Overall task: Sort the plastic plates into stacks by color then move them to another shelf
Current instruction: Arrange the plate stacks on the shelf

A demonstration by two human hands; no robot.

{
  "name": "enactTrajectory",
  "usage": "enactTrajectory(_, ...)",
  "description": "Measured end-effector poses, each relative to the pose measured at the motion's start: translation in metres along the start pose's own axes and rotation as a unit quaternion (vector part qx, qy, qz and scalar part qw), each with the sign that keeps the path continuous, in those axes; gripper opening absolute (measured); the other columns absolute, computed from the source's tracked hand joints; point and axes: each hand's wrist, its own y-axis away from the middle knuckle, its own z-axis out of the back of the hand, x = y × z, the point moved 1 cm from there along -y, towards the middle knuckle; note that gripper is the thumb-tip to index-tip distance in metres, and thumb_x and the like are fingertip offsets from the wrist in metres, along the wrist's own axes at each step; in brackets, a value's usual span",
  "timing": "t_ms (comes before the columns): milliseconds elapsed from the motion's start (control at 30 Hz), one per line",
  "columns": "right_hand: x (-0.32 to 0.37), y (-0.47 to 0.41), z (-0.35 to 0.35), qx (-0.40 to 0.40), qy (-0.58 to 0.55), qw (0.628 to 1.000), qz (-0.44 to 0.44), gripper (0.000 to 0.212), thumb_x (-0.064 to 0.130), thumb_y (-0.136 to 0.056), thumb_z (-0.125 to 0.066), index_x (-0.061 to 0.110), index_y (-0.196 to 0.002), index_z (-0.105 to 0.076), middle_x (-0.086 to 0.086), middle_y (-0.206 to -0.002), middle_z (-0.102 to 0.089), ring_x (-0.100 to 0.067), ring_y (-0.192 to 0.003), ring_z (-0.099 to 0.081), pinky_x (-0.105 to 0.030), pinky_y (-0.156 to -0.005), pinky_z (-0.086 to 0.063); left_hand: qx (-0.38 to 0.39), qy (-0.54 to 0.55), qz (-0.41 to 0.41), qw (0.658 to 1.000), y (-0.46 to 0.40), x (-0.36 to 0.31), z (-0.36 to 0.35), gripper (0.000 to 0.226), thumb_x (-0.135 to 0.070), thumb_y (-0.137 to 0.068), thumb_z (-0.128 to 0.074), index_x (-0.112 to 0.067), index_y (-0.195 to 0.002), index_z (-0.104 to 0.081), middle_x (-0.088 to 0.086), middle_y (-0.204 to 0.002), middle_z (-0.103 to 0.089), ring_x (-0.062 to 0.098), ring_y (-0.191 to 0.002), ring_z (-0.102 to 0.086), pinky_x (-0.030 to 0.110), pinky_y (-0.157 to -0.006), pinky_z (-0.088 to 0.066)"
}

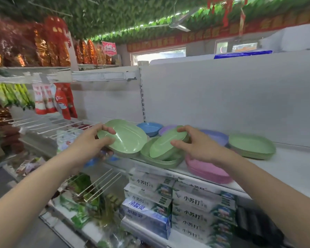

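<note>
My left hand [95, 140] grips a light green oval plate [127, 136] by its left rim and holds it tilted above the white shelf [284, 163]. My right hand [195, 144] pinches a second green plate [166, 144], tilted over a green stack [159, 159] at the shelf's front. Another green stack [251, 146] lies to the right. A pink stack [208, 170] sits under my right wrist. A blue plate [149, 127] and purple plates [217, 136] lie further back.
The white back panel [222, 97] rises behind the plates, with a slotted upright [142, 97] left of them. Boxes of soda crackers [186, 203] fill the shelf below. Wire racks with snack packets [48, 99] stand to the left.
</note>
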Motion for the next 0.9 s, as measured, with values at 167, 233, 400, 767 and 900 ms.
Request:
enactTrajectory(167, 0.013, 0.007, -0.021, -0.007, 0.173, 0.983, -0.057, 0.072, 0.086, -0.082, -0.044, 0.030, -0.125, -0.058, 0.014, -0.101, -0.063, -0.010, -0.098, -0.063, -0.038, -0.094, -0.053, 0.048, 0.002, -0.029, 0.998, -0.046, 0.014, 0.023, 0.018, -0.009, -0.095, -0.066, -0.021, -0.108, -0.067, 0.017, -0.090, -0.069, 0.022, -0.066, -0.071, 0.040, -0.066, -0.059)
enactTrajectory(233, 0.019, 0.015, -0.029, -0.010, 0.201, 0.976, -0.081, 0.069, 0.084, -0.085, -0.044, 0.031, -0.126, -0.060, 0.013, -0.100, -0.062, -0.011, -0.099, -0.062, -0.037, -0.093, -0.052, 0.078, 0.014, -0.036, 0.996, -0.061, 0.019, 0.023, 0.017, -0.007, -0.096, -0.064, -0.018, -0.109, -0.066, 0.016, -0.089, -0.066, 0.023, -0.067, -0.071, 0.034, -0.061, -0.058)
enactTrajectory(400, 0.029, 0.022, -0.039, -0.031, 0.290, 0.950, -0.111, 0.073, 0.086, -0.085, -0.043, 0.031, -0.131, -0.058, 0.019, -0.083, -0.059, -0.013, -0.098, -0.065, -0.034, -0.083, -0.051, 0.142, 0.041, -0.071, 0.986, -0.078, 0.016, 0.004, 0.016, -0.003, -0.095, -0.063, -0.013, -0.108, -0.066, 0.010, -0.082, -0.063, 0.024, -0.064, -0.068, 0.041, -0.066, -0.053)
enactTrajectory(767, 0.024, 0.034, -0.012, -0.131, 0.274, 0.940, -0.155, 0.059, 0.084, -0.086, -0.038, 0.036, -0.105, -0.067, 0.016, -0.099, -0.065, -0.013, -0.094, -0.060, -0.037, -0.084, -0.053, 0.249, 0.065, -0.127, 0.958, -0.093, -0.025, -0.045, 0.016, -0.007, -0.096, -0.062, -0.015, -0.110, -0.063, 0.010, -0.082, -0.067, 0.021, -0.065, -0.070, 0.036, -0.062, -0.053)
enactTrajectory(900, 0.008, 0.061, 0.024, -0.186, 0.223, 0.942, -0.165, 0.038, 0.067, -0.094, -0.053, 0.032, -0.089, -0.066, 0.018, -0.074, -0.051, -0.007, -0.075, -0.051, -0.032, -0.070, -0.041, 0.281, 0.047, -0.152, 0.946, -0.085, -0.047, -0.087, 0.018, -0.007, -0.096, -0.060, -0.016, -0.111, -0.061, 0.008, -0.076, -0.069, 0.016, -0.064, -0.071, 0.027, -0.054, -0.053)
